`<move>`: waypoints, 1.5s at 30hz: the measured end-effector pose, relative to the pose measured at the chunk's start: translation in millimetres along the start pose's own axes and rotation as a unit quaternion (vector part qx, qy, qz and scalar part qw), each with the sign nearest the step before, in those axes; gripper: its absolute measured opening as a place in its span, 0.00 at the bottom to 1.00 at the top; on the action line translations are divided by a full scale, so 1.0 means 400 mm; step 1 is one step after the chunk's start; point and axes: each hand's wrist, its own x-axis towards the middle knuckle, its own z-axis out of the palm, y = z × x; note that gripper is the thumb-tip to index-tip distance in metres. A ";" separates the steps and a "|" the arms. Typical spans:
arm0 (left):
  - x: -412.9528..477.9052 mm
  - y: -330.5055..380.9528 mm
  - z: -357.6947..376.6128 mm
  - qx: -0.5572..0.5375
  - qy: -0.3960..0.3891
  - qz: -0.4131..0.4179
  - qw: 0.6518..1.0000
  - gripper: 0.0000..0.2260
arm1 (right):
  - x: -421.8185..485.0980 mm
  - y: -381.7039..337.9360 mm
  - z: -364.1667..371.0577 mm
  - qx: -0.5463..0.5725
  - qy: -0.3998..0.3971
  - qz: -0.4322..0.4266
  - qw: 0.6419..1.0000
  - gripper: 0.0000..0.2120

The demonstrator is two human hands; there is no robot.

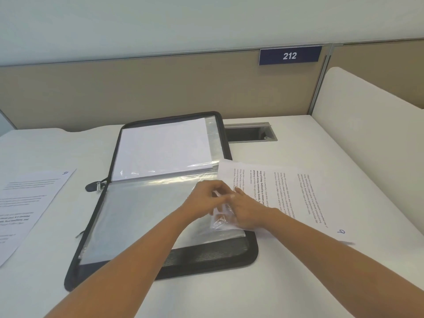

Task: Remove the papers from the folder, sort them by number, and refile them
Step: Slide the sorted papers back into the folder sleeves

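Note:
A black zip folder [206, 258] lies open on the desk, its far half holding white sheets in clear sleeves [163, 150]. The near half shows a clear plastic sleeve [142, 216]. My left hand [206, 198] pinches the sleeve's right edge. My right hand [247, 212] rests beside it, fingers curled on the sleeve's opening and on a printed paper [296, 193] marked with a handwritten 9, which lies partly over the folder's right edge.
Another printed sheet [29, 203] lies at the desk's left. A grey cable hatch [250, 131] sits behind the folder. A beige partition with a blue 212 sign [290, 55] closes the back; a white divider [371, 115] bounds the right.

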 end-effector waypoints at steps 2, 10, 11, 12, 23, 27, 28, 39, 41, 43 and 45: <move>0.018 -0.008 0.002 0.037 0.101 -0.041 0.993 0.09 | -0.003 -0.006 0.002 0.012 -0.008 -0.006 1.000 0.23; 0.046 -0.014 0.024 0.256 0.057 -0.196 0.945 0.21 | -0.010 -0.036 -0.038 0.158 0.016 0.039 0.987 0.14; 0.050 -0.010 0.026 0.272 0.056 -0.197 0.940 0.20 | -0.011 -0.037 -0.045 0.169 0.020 0.047 0.984 0.15; 0.054 -0.005 0.027 0.279 0.054 -0.200 0.938 0.20 | -0.011 -0.037 -0.047 0.179 0.029 0.048 0.982 0.15; 0.051 -0.013 0.024 0.255 0.016 -0.152 0.955 0.13 | 0.007 0.001 -0.004 0.001 -0.014 0.058 0.998 0.48; 0.046 0.002 0.031 0.217 0.010 -0.106 0.970 0.14 | 0.007 -0.038 -0.052 0.005 -0.069 0.037 0.997 0.26; 0.047 0.004 0.031 0.222 0.008 -0.099 0.970 0.14 | 0.012 -0.044 -0.059 0.019 -0.070 0.032 0.997 0.23; 0.044 0.007 0.018 0.176 0.019 -0.102 0.979 0.16 | 0.070 -0.057 -0.024 0.155 0.015 0.024 0.988 0.20; 0.043 0.014 0.017 0.161 0.019 -0.105 0.981 0.15 | 0.061 -0.035 -0.043 0.175 -0.002 -0.009 0.984 0.12; 0.039 0.018 0.013 0.147 0.002 -0.114 0.983 0.15 | 0.047 -0.006 -0.058 0.135 -0.026 -0.050 0.989 0.12; 0.034 0.021 0.012 0.129 -0.014 -0.124 0.984 0.15 | 0.034 0.017 -0.066 0.079 -0.047 -0.058 0.994 0.20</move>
